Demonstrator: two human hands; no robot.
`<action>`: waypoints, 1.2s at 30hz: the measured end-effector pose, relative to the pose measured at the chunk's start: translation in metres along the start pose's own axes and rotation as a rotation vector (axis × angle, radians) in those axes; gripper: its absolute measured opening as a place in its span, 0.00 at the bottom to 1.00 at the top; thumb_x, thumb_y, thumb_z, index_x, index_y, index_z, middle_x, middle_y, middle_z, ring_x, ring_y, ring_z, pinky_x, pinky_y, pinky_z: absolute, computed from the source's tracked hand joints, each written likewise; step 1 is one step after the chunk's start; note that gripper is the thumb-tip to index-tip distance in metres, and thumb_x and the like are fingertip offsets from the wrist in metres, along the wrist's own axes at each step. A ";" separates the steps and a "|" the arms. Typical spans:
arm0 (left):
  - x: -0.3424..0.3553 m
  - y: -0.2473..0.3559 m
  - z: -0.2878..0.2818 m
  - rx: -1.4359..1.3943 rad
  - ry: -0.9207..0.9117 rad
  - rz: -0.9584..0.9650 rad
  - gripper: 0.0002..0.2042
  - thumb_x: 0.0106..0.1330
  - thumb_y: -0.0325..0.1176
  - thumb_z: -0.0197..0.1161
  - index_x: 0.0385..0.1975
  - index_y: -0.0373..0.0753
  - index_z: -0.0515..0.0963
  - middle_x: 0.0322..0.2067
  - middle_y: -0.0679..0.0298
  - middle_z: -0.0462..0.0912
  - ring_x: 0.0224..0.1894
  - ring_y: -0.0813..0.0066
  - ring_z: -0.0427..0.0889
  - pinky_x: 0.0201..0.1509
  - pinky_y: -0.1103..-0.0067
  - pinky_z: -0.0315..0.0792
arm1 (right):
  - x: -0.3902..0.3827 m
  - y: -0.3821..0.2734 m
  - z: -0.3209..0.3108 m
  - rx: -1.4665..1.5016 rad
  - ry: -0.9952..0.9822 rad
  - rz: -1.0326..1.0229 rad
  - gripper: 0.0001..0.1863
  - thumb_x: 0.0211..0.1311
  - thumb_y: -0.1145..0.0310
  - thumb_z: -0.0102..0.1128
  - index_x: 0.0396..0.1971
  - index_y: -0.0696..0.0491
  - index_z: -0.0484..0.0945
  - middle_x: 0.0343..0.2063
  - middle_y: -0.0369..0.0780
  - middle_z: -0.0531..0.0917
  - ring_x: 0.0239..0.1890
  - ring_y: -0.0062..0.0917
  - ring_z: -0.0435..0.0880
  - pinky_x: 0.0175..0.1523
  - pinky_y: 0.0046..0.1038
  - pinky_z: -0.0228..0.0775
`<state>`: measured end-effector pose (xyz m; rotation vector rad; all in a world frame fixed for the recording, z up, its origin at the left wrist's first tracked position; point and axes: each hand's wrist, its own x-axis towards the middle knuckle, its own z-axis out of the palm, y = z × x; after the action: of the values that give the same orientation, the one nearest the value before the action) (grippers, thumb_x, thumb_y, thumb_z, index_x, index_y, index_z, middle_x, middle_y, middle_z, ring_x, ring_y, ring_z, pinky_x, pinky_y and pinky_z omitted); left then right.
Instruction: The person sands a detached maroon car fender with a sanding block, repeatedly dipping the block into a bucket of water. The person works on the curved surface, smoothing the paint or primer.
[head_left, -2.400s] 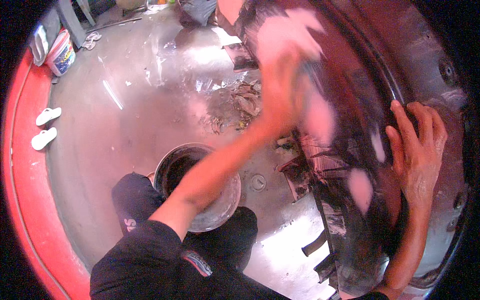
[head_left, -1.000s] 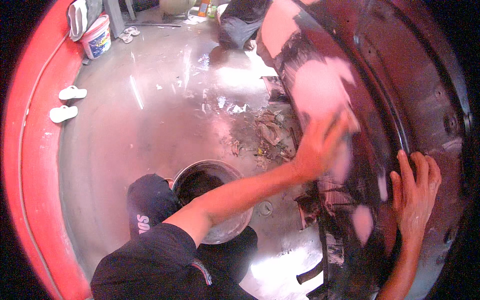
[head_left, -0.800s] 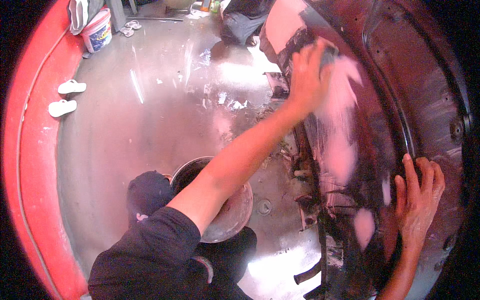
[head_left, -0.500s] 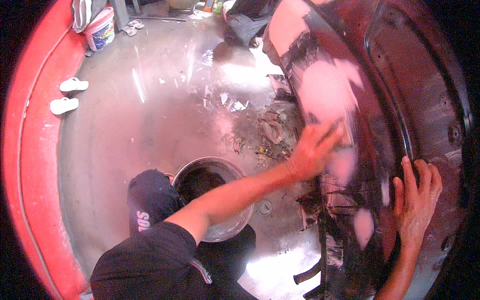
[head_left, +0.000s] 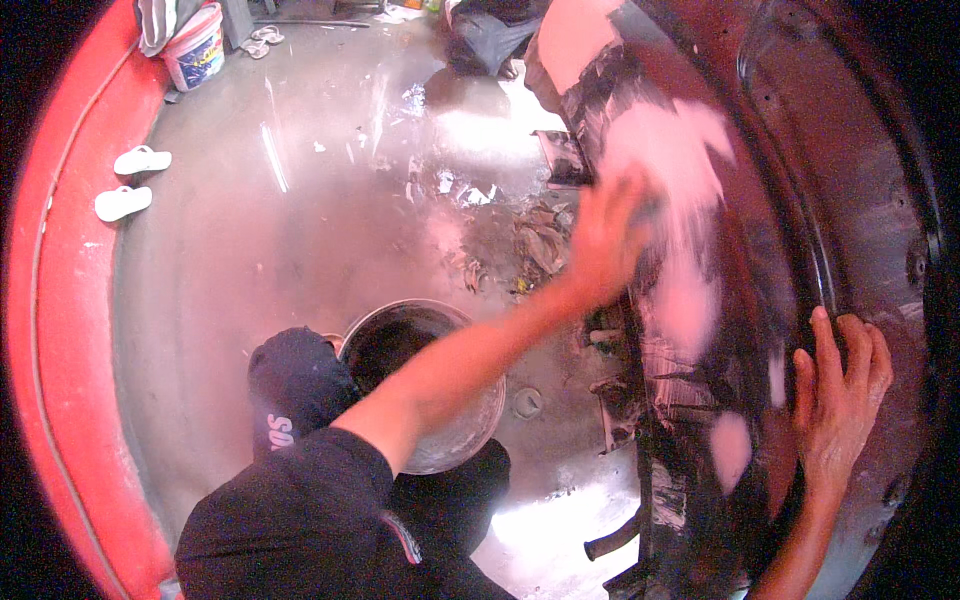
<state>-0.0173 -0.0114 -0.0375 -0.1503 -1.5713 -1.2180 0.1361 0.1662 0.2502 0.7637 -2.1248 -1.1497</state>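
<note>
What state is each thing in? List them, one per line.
Dark red panel: blotched pink, streaked
Left hand: blurred, at the panel; grip unclear
Right hand: open, resting on the panel
Round basin: open, inside dark
White flip-flops: unworn, straps up
Plastic bucket: standing
Brown debris: scattered

The panel point(head_left: 752, 235) before you is glossy and dark; metal or plastic, you cannot tell. Its pink patch point(head_left: 668, 145) looks matt, chalky, streaked at the edges. Your sleeve point(head_left: 275, 510) is dull cloth. Basin point(head_left: 465, 430): greyish, metal-looking, dull. Floor point(head_left: 250, 250): smooth, shiny in places. Ledge point(head_left: 75, 350): painted, scuffed. Bucket point(head_left: 195, 52): smooth plastic. Slippers point(head_left: 123, 204): matt, rubbery-looking.
</note>
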 end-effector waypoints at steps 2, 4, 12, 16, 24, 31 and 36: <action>0.058 -0.035 0.006 -0.007 0.121 -0.162 0.30 0.66 0.32 0.60 0.68 0.32 0.63 0.60 0.42 0.70 0.61 0.44 0.69 0.69 0.55 0.56 | 0.003 -0.002 -0.002 -0.004 -0.004 0.010 0.23 0.65 0.67 0.62 0.60 0.48 0.77 0.56 0.43 0.75 0.63 0.43 0.68 0.68 0.43 0.60; 0.077 -0.044 0.002 0.001 0.099 -0.321 0.29 0.68 0.33 0.58 0.67 0.32 0.62 0.59 0.41 0.71 0.62 0.44 0.68 0.69 0.56 0.56 | 0.005 -0.005 0.000 0.018 0.002 0.009 0.22 0.65 0.67 0.62 0.60 0.48 0.77 0.56 0.43 0.75 0.63 0.43 0.68 0.68 0.43 0.59; -0.024 0.016 -0.003 -0.033 0.006 -0.117 0.31 0.64 0.28 0.61 0.68 0.31 0.61 0.61 0.42 0.68 0.62 0.44 0.67 0.67 0.55 0.58 | 0.001 -0.002 -0.002 0.014 -0.005 0.009 0.23 0.65 0.68 0.62 0.60 0.47 0.77 0.56 0.43 0.75 0.63 0.43 0.68 0.68 0.43 0.59; 0.062 -0.050 0.007 0.024 0.138 -0.324 0.29 0.66 0.32 0.58 0.67 0.32 0.63 0.57 0.42 0.70 0.57 0.44 0.69 0.64 0.56 0.60 | 0.004 -0.004 -0.002 0.005 -0.013 0.010 0.23 0.64 0.68 0.63 0.60 0.46 0.77 0.56 0.42 0.75 0.63 0.42 0.69 0.68 0.42 0.59; -0.037 0.028 -0.004 -0.043 -0.103 -0.075 0.35 0.61 0.30 0.64 0.69 0.34 0.60 0.68 0.44 0.63 0.68 0.43 0.62 0.71 0.53 0.54 | 0.003 -0.004 -0.005 0.029 -0.021 0.022 0.23 0.63 0.69 0.63 0.59 0.47 0.78 0.56 0.43 0.75 0.62 0.41 0.69 0.67 0.41 0.61; 0.100 -0.040 0.005 0.085 0.123 -0.343 0.28 0.69 0.37 0.57 0.66 0.32 0.63 0.56 0.42 0.74 0.58 0.42 0.70 0.65 0.57 0.60 | 0.009 -0.010 -0.006 0.041 0.014 0.029 0.23 0.63 0.69 0.64 0.59 0.47 0.78 0.56 0.43 0.75 0.62 0.43 0.69 0.67 0.42 0.61; -0.021 0.068 -0.017 -0.128 -0.141 0.083 0.36 0.55 0.28 0.68 0.67 0.35 0.65 0.62 0.44 0.69 0.60 0.44 0.70 0.65 0.59 0.65 | 0.004 -0.004 -0.002 0.046 -0.001 0.022 0.23 0.62 0.69 0.65 0.59 0.47 0.78 0.55 0.43 0.75 0.61 0.44 0.69 0.66 0.43 0.61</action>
<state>0.0455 0.0175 -0.0146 -0.3876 -1.5913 -1.2654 0.1359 0.1609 0.2485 0.7581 -2.1622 -1.0933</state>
